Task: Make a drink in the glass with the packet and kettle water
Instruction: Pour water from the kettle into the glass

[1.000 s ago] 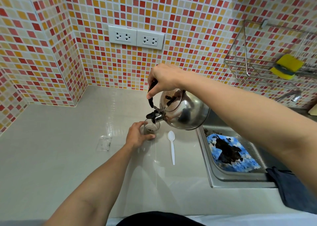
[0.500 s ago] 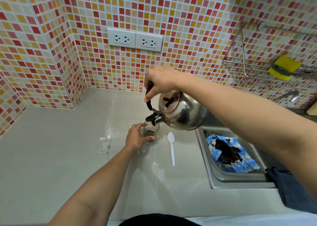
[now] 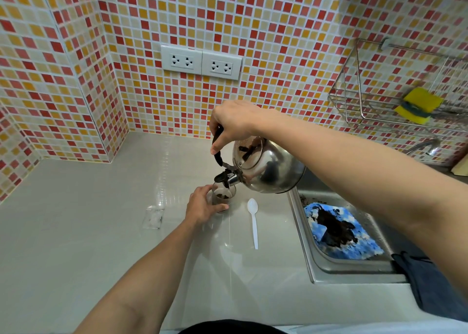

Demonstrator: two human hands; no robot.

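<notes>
Kettle tipped over glass, counter beside sink.

My right hand [image 3: 234,122] grips the black handle of the steel kettle [image 3: 268,167], fingers closed round it, spout angled down just above the glass [image 3: 222,196]. My left hand [image 3: 202,208] wraps the glass from the left, fingers curled on its wall; dark liquid inside. The glass stands on the grey counter [image 3: 76,232]. Clear packet [image 3: 153,217] lies flat to the left, white spoon [image 3: 253,219] just right, sink [image 3: 316,260] further right.
</notes>
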